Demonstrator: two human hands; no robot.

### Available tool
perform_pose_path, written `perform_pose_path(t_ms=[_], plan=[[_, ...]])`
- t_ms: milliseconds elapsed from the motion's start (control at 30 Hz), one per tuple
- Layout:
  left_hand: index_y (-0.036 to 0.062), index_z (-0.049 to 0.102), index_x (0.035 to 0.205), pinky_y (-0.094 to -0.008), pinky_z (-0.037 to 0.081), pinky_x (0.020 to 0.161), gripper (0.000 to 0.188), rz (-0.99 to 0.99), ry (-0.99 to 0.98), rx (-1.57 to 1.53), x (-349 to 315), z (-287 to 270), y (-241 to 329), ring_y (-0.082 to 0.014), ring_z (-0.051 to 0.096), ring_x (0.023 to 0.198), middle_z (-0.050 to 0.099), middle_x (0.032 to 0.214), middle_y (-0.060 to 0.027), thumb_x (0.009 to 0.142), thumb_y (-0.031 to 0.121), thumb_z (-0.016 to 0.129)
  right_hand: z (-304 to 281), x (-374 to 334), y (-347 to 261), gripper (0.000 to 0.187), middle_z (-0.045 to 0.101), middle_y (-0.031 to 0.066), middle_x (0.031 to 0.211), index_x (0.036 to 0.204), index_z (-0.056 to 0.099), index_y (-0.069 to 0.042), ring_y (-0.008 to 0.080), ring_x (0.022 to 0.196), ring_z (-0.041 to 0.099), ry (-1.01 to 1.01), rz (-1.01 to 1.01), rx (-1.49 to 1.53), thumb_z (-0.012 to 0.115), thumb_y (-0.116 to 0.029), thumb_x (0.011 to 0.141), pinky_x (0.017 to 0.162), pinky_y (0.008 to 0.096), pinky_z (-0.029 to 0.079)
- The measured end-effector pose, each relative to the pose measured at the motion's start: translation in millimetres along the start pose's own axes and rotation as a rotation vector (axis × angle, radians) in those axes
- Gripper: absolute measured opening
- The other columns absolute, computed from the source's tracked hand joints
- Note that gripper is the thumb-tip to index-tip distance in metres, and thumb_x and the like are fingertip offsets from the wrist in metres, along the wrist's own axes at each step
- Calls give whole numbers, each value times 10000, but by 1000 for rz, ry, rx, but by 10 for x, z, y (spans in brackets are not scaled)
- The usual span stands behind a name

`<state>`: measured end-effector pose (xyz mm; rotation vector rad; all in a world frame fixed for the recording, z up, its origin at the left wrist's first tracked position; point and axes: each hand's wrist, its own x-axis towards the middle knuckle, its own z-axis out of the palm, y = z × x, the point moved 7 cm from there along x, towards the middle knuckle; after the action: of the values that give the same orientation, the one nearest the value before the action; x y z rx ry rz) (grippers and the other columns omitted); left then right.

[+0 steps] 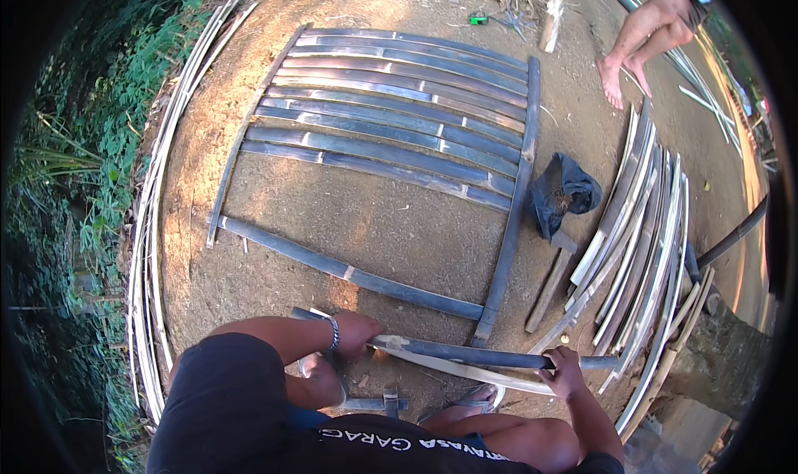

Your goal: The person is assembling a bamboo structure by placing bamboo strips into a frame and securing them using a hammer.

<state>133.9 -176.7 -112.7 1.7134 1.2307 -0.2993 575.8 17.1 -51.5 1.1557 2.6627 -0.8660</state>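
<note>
My left hand, with a bracelet at its wrist, is closed around the left part of a dark bamboo slat. Farther right, my right hand grips the same slat, its fingers curled over the top. A paler bamboo strip runs just beneath it; whether my hands hold that too I cannot tell. Ahead on the ground lies a bamboo frame, with several dark slats across its far part and a single crosspiece nearer me. Between my feet rests what looks like a hammer.
A black plastic bag of small brown bits stands right of the frame. Bamboo strips are piled at right, with long pale strips along the left greenery. A short stick lies nearby. Another person's bare feet show at upper right.
</note>
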Motion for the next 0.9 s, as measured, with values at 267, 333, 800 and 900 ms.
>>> perform_pose_path(t_ms=[267, 333, 800, 900], plan=[[73, 586, 1267, -513, 489, 944, 463, -44, 323, -16, -956, -1252, -879, -371, 652, 1032, 667, 1052, -176, 816, 148, 661, -657, 1113, -1002, 463, 662, 133, 989, 1173, 623, -110, 371, 891, 667, -132, -54, -126, 823, -270, 787, 784, 478, 537], [99, 592, 1278, -530, 451, 1003, 474, -132, 391, 83, -1101, -1522, -1143, -344, 641, 1079, 660, 1059, -160, 813, 152, 666, -770, 1260, -1082, 443, 664, 144, 999, 1205, 611, -110, 383, 900, 676, -101, -73, -153, 790, -231, 818, 778, 477, 547], [154, 497, 1463, -528, 244, 1219, 681, -404, 762, 159, -983, -479, -1837, -329, 402, 1427, 485, 1468, -148, 855, 338, 745, -281, 2410, -1122, 515, 640, 189, 1097, 1248, 607, -82, 425, 1000, 625, 85, -37, -207, 803, -93, 772, 880, 497, 491], [184, 548, 1421, -499, 280, 1200, 631, -398, 714, 278, -1071, -491, -1997, -309, 456, 1374, 535, 1400, -113, 847, 353, 749, -250, 2688, -1390, 513, 640, 189, 1106, 1243, 608, -81, 424, 996, 630, 146, -104, -226, 803, -89, 768, 867, 496, 501]])
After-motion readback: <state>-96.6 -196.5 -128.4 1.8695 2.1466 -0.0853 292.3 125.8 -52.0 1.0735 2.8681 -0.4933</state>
